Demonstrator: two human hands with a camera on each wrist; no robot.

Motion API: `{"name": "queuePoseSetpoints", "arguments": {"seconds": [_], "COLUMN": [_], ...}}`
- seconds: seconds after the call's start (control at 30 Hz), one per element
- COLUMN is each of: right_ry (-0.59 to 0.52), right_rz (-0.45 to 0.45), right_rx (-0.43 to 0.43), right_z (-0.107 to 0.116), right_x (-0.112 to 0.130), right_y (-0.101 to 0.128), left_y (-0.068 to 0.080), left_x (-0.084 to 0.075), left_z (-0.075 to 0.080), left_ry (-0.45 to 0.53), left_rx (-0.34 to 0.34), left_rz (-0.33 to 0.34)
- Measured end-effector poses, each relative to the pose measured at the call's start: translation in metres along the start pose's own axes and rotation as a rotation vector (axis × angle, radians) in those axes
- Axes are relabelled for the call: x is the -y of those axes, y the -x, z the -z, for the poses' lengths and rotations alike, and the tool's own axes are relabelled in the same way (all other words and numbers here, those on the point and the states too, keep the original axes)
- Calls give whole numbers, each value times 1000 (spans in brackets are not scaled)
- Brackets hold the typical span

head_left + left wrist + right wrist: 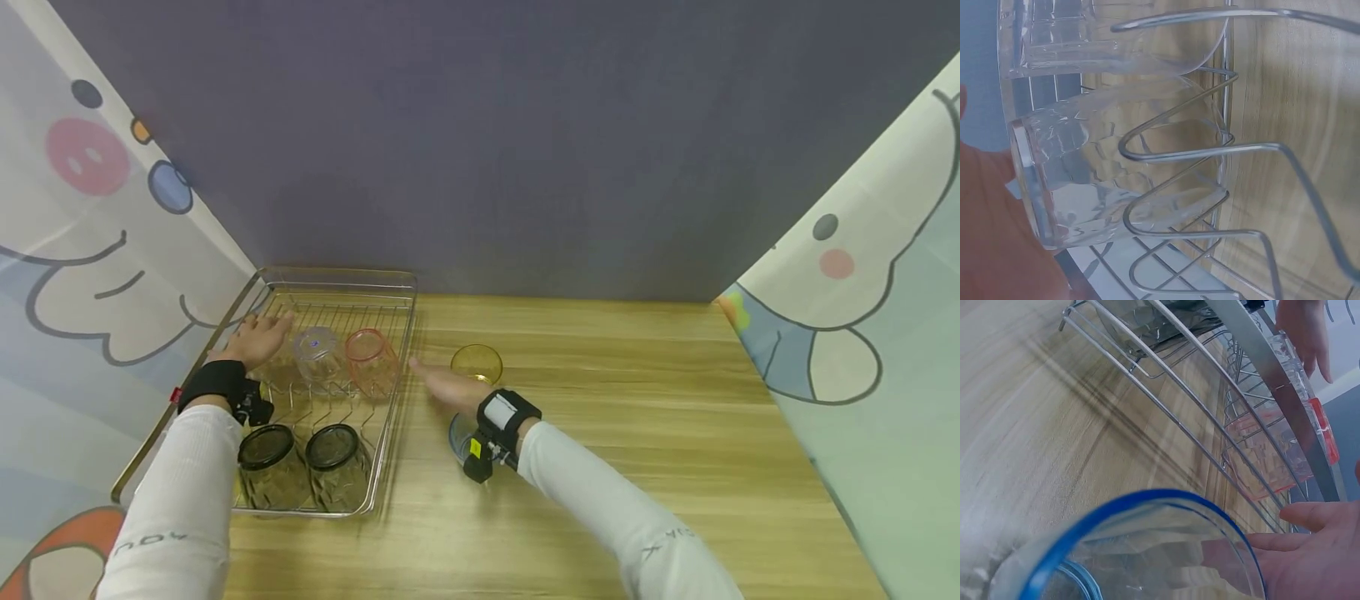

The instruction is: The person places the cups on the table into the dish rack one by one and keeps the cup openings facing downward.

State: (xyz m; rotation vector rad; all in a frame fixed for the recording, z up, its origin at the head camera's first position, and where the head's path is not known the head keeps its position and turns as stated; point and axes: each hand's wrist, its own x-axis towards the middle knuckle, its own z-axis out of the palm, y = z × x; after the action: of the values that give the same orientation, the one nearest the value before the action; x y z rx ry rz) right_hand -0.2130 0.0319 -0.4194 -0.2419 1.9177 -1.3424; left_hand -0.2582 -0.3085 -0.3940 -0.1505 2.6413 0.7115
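Nearest, at 7 o'clock in the head view: two dark smoky glasses [272,467] [335,467] stand mouth-down side by side in the near end of the wire dish rack [390,433], which sits on the wooden table [637,433]. Right of the rack, at about 6 o'clock, the blue-rimmed glass [459,435] stands on the table directly under the right wrist; the right wrist view shows its blue rim [1147,506] close below the palm. Right hand [450,385]: fingers straight, flat, gripping nothing, hovering over the table with fingertips pointing toward 10 o'clock at the rack's right edge; contact with the blue-rimmed glass cannot be told. Just beyond it, the yellow glass [476,363] stands upright on the table. Inside the rack, further back: clear glass [318,350] and orange-rimmed glass [371,358], side by side. Left hand [255,340]: at 9 o'clock of the clear glass, fingers extended and relaxed, holding nothing, just beside that glass [1104,181].
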Motion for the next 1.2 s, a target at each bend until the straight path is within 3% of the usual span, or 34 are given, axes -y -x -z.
{"name": "queuePoseSetpoints", "arguments": {"seconds": [0.27, 0.57, 0.87, 1.03, 1.2], "right_ry": [48, -85, -214, -278, -284], "right_rz": [30, 36, 193, 227, 254], "right_rx": [40, 86, -33, -106, -165], "right_z": [10, 32, 74, 100, 126], "right_x": [6, 11, 1, -8, -17], "right_y": [6, 20, 40, 55, 75], "left_y": [3, -2, 2, 4, 6], "left_x": [-1, 2, -7, -13, -22], "left_z": [0, 1, 4, 4, -1], "left_ry": [6, 0, -64, -73, -116], "left_rx": [-13, -40, -73, -109, -135], "left_rz": [2, -15, -97, -151, -245]}}
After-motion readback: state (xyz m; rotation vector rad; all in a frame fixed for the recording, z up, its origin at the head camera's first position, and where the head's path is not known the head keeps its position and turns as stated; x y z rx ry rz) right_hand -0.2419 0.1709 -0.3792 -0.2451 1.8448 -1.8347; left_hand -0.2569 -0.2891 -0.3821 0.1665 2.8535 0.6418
